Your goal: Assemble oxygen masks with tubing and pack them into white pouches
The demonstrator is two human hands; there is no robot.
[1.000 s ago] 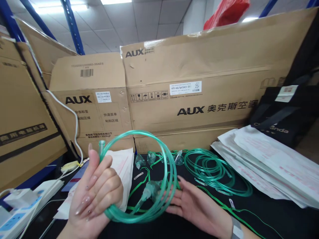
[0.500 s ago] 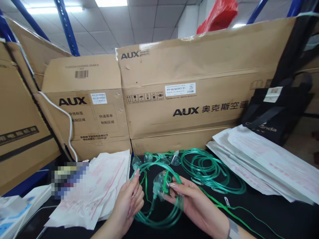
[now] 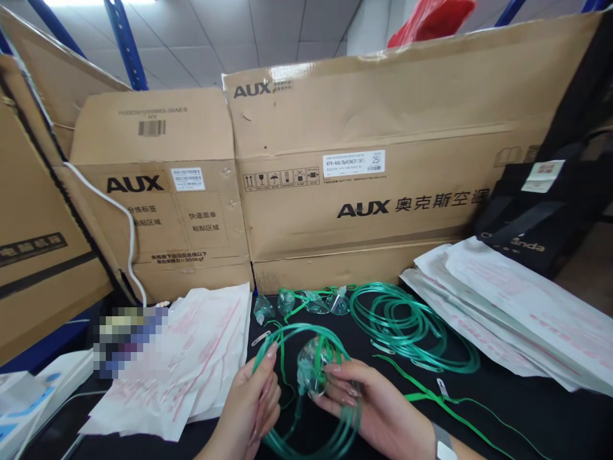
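My left hand (image 3: 258,396) is closed, its thumb and fingers pinching one side of a looped coil of clear green tubing (image 3: 301,328). My right hand (image 3: 357,386) curls around the opposite side of the coil and grips a clear oxygen mask (image 3: 310,374), with a green strap bunched against it. The mask's green connector leads down to the tubing. Some of the mask is hidden behind my right fingers. Beyond my hands lie several more clear masks (image 3: 316,302) with green straps. Another coil of green tubing (image 3: 383,329) rests to their right.
White printed bags (image 3: 211,338) lie to the left, and another stack of bags (image 3: 517,306) to the right. Loose green straps (image 3: 431,399) and a small metal strip (image 3: 441,387) are on the black tabletop. Cardboard boxes (image 3: 407,153) wall off the back. A power strip (image 3: 29,409) sits at far left.
The view has shifted slightly. Both hands and the coil sit a little lower, away from the masks behind. The mask in my right hand shows more of its clear shell.
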